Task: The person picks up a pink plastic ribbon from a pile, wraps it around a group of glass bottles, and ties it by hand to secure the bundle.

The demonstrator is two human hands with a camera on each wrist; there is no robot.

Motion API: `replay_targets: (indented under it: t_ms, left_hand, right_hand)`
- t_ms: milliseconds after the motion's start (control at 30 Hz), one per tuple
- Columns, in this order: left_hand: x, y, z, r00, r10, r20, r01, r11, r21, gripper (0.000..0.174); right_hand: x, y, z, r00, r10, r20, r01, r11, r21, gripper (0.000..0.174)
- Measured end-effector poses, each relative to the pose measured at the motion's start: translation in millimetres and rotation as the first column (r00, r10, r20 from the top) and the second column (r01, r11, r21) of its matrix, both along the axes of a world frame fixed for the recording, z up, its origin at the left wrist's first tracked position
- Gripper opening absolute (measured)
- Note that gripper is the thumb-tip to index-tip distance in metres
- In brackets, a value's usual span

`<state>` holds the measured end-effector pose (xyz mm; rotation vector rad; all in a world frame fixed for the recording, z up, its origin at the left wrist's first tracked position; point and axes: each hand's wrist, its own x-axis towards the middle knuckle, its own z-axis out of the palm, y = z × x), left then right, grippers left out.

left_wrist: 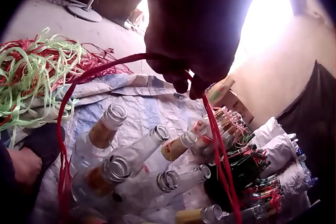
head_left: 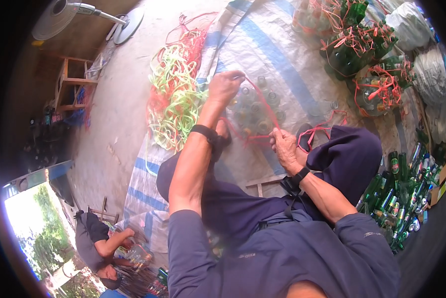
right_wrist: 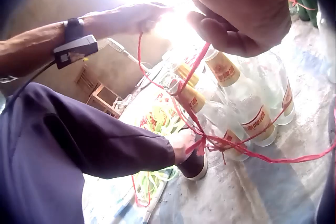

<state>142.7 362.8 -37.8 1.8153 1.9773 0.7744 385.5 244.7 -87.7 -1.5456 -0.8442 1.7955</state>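
Red plastic twine [left_wrist: 221, 153] is pinched in the closely curled fingers of both the left hand [head_left: 226, 87], far left, and the right hand [head_left: 284, 147], near right, above the clear glass bottles [right_wrist: 247, 100] clustered between. The strands are best tightened evenly, so no bottle is tipped.

Blue-and-white striped sheet [head_left: 297, 57], spread on floor [head_left: 114, 92]. Off its left edge, head view: white pedestal fan [head_left: 58, 19]; wooden chair [head_left: 81, 81]. Along right edge, toward top corner: tied bundles of green bottles [head_left: 347, 52]; pale sack [head_left: 409, 25] outermost. Off right edge, lower: loose bottle heap [head_left: 402, 193], cardboard box [head_left: 440, 186] beside. Near lower-left corner: second person [head_left: 91, 236], dark top, probably stooping over bottles, blurred; bright doorway [head_left: 20, 213], foliage [head_left: 48, 211].
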Motion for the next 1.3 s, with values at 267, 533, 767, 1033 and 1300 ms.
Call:
replay_targets:
  t_ms: [267,533,767,1033,1300]
  left_hand:
    - [50,45,-17,0.997,0.008,0.072,-0.005,0.999,-0.049,0.023]
    - [50,78,-45,0.999,0.005,-0.041,-0.020,0.934,-0.357,0.027]
    - [13,79,-84,0.999,-0.005,-0.041,-0.015,0.882,-0.471,0.030]
    - [-39,40,-85,0.956,0.219,0.195,-0.065,0.807,-0.587,0.028]
    - [-50,12,-69,0.847,0.394,0.357,-0.137,0.810,-0.571,0.017]
  right_hand:
    - [-4,16,-8,0.982,-0.185,-0.032,0.182,0.980,-0.082,0.041]
    - [1,21,-33,0.963,-0.271,-0.004,0.264,0.942,-0.209,0.038]
    - [0,31,-40,0.952,-0.306,0.028,0.300,0.903,-0.309,0.036]
    - [-5,38,-37,0.922,-0.383,-0.057,0.343,0.877,-0.335,0.028]
    - [-11,26,-47,0.973,-0.222,-0.070,0.192,0.935,-0.298,0.019]
